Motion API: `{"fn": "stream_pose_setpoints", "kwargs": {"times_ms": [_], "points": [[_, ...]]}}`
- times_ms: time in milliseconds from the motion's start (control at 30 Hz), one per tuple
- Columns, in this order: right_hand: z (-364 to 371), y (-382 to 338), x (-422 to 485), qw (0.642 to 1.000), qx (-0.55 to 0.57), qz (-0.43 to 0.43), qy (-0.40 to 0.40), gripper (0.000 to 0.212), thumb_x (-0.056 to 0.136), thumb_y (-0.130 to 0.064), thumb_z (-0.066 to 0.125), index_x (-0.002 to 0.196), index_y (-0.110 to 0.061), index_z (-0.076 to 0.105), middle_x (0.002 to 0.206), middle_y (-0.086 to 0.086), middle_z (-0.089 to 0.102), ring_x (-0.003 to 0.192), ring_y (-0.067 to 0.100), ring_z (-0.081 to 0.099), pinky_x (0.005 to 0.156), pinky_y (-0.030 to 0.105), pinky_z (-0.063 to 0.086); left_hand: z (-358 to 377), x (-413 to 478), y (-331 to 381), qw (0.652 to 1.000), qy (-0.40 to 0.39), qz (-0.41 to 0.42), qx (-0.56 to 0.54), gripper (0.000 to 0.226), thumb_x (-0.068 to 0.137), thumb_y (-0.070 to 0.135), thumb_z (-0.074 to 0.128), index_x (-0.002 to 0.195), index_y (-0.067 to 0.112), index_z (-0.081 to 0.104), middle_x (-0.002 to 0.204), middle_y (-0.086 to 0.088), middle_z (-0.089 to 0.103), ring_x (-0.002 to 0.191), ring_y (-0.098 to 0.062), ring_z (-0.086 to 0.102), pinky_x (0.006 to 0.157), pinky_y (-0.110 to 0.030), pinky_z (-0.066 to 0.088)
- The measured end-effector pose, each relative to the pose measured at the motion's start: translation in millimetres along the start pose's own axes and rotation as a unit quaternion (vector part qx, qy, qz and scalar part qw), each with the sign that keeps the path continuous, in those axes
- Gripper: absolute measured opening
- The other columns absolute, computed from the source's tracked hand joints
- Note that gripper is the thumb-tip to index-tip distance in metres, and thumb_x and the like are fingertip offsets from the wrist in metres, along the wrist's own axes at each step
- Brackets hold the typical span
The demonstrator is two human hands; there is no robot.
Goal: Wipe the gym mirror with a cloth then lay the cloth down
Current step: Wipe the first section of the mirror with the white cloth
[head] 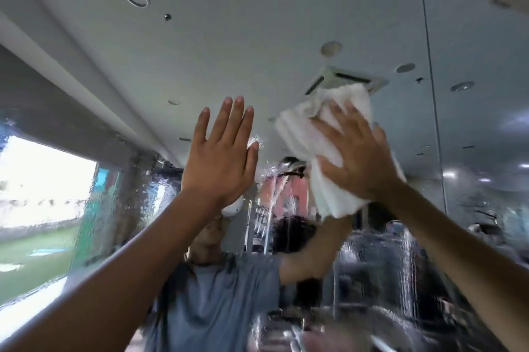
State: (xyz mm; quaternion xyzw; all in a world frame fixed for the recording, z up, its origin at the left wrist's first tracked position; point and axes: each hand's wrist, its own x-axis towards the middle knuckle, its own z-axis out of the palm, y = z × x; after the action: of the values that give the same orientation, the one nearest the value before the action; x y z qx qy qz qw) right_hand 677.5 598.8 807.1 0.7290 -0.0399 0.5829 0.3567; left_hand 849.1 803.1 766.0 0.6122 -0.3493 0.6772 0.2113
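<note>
The gym mirror (200, 45) fills the view in front of me, its lower half streaked with water drops and runs. A folded white cloth (309, 137) is pressed flat against the glass high up under my right hand (357, 151), whose fingers are spread over it. My left hand (220, 151) lies flat on the mirror to the left of the cloth, fingers straight and together, holding nothing. Both arms reach upward. My reflection in a grey shirt shows below the hands.
A vertical seam (429, 65) between mirror panels runs down at the right. The glass reflects a ceiling with round lights and an air vent (343, 79), a bright window (43, 194) at the left, and blurred gym equipment (386, 265) low down.
</note>
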Motion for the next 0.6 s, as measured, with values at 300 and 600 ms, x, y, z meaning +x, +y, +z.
{"fn": "stream_pose_setpoints", "kwargs": {"times_ms": [300,600], "points": [[2.1,-32.5,83.1,0.973,0.032,0.228,0.01,0.071,0.09,-0.065,0.028,0.156,-0.038,0.021,0.167,0.002,0.011,0.152,0.032,0.008,0.113,0.065,0.015,0.8,-1.8,4.3,1.0,0.002,-0.009,-0.001,0.065,0.104,0.041,0.012,0.158,0.007,0.023,0.166,-0.013,0.018,0.155,-0.026,0.012,0.124,-0.049,0.005],[4.4,10.9,-21.5,1.0,-0.002,0.009,-0.008,0.07,0.092,-0.062,0.032,0.154,-0.031,0.028,0.164,0.006,0.021,0.15,0.029,0.017,0.108,0.065,0.028,-0.1,-19.0,-1.1,0.999,0.032,0.026,0.002,0.062,0.105,0.039,0.019,0.155,0.004,0.033,0.163,-0.017,0.026,0.152,-0.03,0.021,0.122,-0.049,0.009]]}}
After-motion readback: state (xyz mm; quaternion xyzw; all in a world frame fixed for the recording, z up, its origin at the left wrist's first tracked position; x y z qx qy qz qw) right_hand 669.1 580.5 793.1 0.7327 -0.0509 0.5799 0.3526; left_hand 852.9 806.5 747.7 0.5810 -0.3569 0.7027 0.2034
